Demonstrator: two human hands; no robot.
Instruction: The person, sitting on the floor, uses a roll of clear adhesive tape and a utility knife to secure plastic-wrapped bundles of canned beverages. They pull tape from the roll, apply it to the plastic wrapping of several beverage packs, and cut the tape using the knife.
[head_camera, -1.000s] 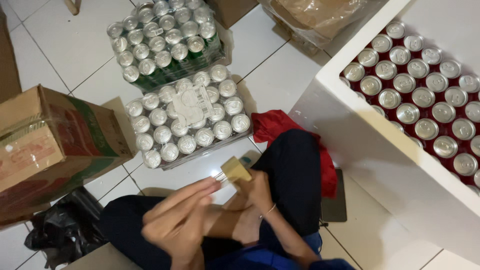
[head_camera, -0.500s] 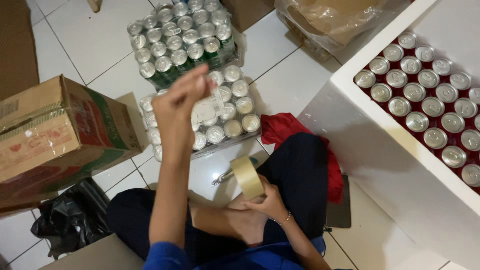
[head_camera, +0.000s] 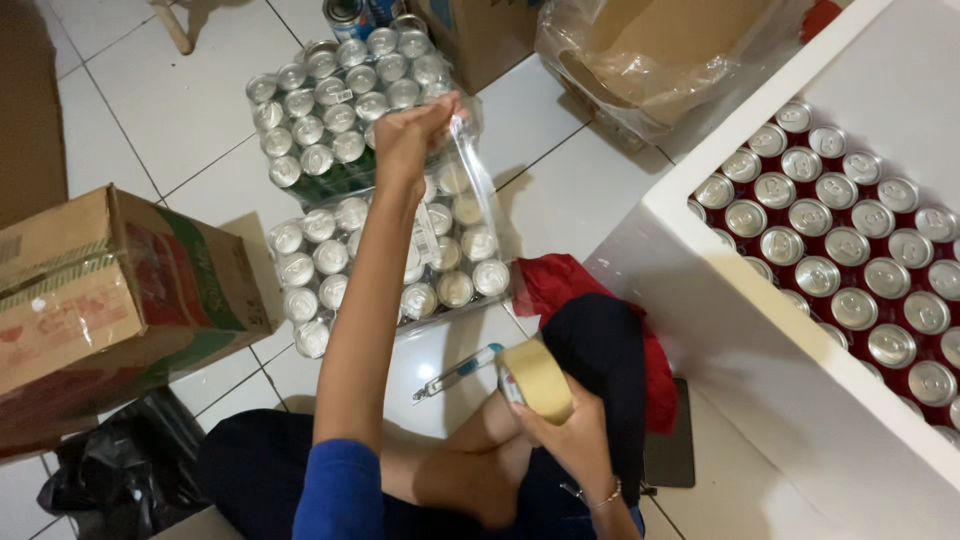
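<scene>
My right hand (head_camera: 578, 440), with a thin bracelet at the wrist, grips a tan roll of tape (head_camera: 535, 380) above my lap. My left hand (head_camera: 415, 130), on a blue-sleeved arm stretched forward, pinches the free end of the clear tape strip (head_camera: 472, 205). The strip runs taut from that hand back down to the roll. It hangs over two shrink-wrapped packs of silver-topped cans (head_camera: 385, 265) on the tiled floor.
A white foam box (head_camera: 760, 330) filled with several red cans stands at the right. A cardboard box (head_camera: 110, 290) lies at the left, with a black plastic bag (head_camera: 120, 470) below it. A small cutter (head_camera: 455, 372) and a red cloth (head_camera: 560, 285) lie by my knee.
My left hand rose from the roll and moved forward, drawing out a long strip of tape. My right hand stayed low with the roll.
</scene>
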